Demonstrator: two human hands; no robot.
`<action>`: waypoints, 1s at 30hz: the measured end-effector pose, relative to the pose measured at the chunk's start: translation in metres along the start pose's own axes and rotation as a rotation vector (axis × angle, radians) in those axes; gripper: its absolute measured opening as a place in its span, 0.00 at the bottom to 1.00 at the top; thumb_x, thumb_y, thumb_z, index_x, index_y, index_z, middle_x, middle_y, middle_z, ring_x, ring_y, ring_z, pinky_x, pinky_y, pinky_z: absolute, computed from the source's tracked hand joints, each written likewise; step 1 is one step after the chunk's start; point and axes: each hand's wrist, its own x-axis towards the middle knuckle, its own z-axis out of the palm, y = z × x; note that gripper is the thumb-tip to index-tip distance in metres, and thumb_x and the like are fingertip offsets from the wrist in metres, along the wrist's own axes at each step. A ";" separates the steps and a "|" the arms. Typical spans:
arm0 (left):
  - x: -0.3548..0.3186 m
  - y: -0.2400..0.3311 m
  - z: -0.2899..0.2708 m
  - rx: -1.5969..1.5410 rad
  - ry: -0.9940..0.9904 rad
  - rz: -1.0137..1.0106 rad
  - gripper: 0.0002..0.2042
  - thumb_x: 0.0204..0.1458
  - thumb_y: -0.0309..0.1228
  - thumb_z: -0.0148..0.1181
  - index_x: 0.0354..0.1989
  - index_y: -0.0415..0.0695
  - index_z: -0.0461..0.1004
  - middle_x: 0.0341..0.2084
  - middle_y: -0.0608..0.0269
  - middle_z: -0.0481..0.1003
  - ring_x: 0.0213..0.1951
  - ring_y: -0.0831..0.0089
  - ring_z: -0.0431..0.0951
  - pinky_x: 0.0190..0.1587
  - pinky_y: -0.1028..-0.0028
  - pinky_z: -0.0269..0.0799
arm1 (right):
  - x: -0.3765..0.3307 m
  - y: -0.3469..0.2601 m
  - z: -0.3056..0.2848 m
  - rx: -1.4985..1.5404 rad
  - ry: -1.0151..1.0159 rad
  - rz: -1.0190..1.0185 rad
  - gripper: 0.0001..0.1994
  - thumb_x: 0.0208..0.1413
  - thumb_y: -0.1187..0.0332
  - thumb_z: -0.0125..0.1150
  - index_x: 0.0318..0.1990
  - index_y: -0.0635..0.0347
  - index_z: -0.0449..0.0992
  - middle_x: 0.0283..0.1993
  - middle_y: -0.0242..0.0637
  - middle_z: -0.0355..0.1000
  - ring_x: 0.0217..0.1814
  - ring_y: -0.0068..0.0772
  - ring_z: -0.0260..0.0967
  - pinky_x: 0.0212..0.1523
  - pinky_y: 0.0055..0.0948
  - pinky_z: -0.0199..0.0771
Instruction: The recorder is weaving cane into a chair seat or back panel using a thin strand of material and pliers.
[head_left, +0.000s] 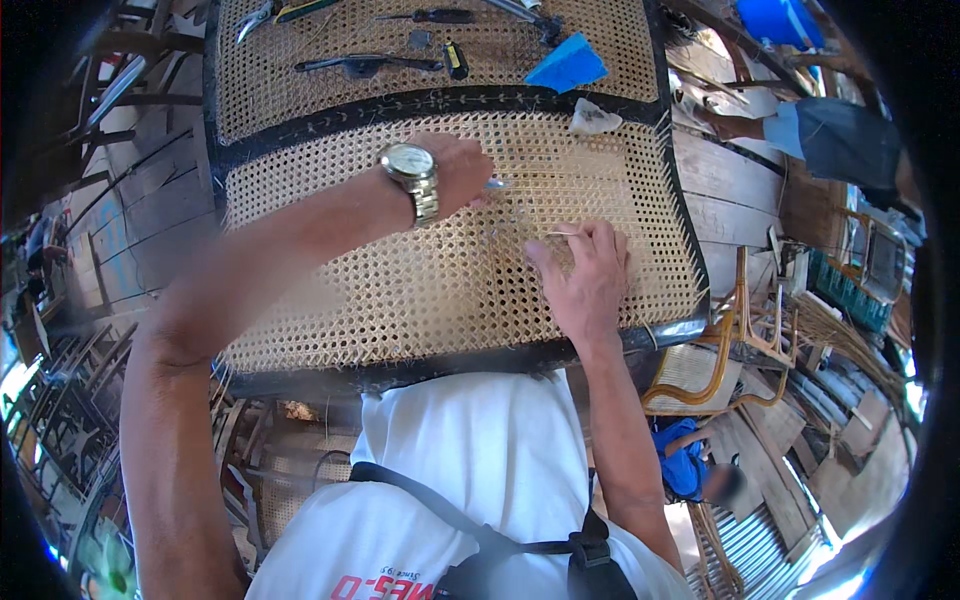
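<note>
A woven cane panel (400, 290) in a black frame lies in front of me. My left hand (458, 170), with a metal watch (408, 160) on its wrist, rests low over the middle of the weave. Its fingers are curled and mostly hidden; a small shiny metal tip (497, 184) pokes out on its right side, but the rest of that tool is covered. To the right, my right hand (588, 275) bends its fingers down over the cane. A thin pale cane strand (563, 234) shows at its fingertips, pinched there.
Beyond a dark bar are a black two-handled tool (370, 65), a screwdriver-like tool (440, 16), a yellow-and-black piece (455, 60) and a blue block (567, 64). A whitish lump (594, 118) sits nearer. Other people (850, 140) are at right; a curved chair frame (730, 340) stands there.
</note>
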 end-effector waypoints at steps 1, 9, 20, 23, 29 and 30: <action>0.004 0.002 -0.001 -0.045 -0.036 -0.025 0.18 0.59 0.47 0.59 0.36 0.41 0.78 0.32 0.58 0.76 0.32 0.65 0.79 0.36 0.62 0.76 | 0.005 0.003 0.006 0.122 -0.044 0.050 0.17 0.54 0.54 0.68 0.42 0.57 0.79 0.41 0.37 0.69 0.49 0.44 0.66 0.51 0.45 0.64; 0.015 -0.019 0.002 -0.238 -0.044 -0.038 0.19 0.60 0.51 0.57 0.30 0.47 0.77 0.22 0.63 0.74 0.26 0.69 0.77 0.30 0.63 0.71 | 0.013 0.018 0.009 0.431 -0.112 0.131 0.06 0.52 0.68 0.67 0.35 0.59 0.80 0.34 0.36 0.70 0.39 0.41 0.70 0.44 0.38 0.70; -0.045 -0.120 -0.034 -0.025 0.441 -0.225 0.22 0.55 0.51 0.62 0.24 0.43 0.72 0.18 0.55 0.73 0.24 0.55 0.76 0.31 0.58 0.69 | 0.052 -0.002 0.005 0.311 -0.133 -0.188 0.14 0.53 0.60 0.68 0.39 0.61 0.80 0.40 0.39 0.72 0.46 0.42 0.70 0.50 0.39 0.70; -0.044 -0.098 -0.062 -0.020 0.458 -0.221 0.25 0.52 0.55 0.64 0.24 0.42 0.73 0.16 0.56 0.71 0.22 0.58 0.74 0.28 0.61 0.66 | 0.085 -0.015 0.058 0.386 0.096 -0.372 0.14 0.60 0.59 0.63 0.41 0.63 0.78 0.42 0.39 0.73 0.46 0.37 0.70 0.51 0.37 0.71; -0.048 -0.122 -0.035 -0.087 0.600 -0.528 0.36 0.42 0.71 0.63 0.33 0.44 0.75 0.21 0.58 0.77 0.25 0.65 0.77 0.30 0.65 0.72 | 0.103 -0.065 0.002 1.051 -0.309 -0.064 0.09 0.65 0.69 0.58 0.45 0.65 0.79 0.35 0.32 0.75 0.34 0.21 0.68 0.37 0.22 0.71; -0.040 -0.107 -0.026 -0.112 0.578 -0.511 0.36 0.41 0.71 0.63 0.35 0.44 0.76 0.24 0.56 0.78 0.27 0.65 0.79 0.31 0.65 0.72 | 0.100 -0.059 -0.013 1.139 -0.193 -0.070 0.09 0.65 0.71 0.58 0.46 0.65 0.79 0.35 0.31 0.76 0.33 0.19 0.68 0.35 0.20 0.71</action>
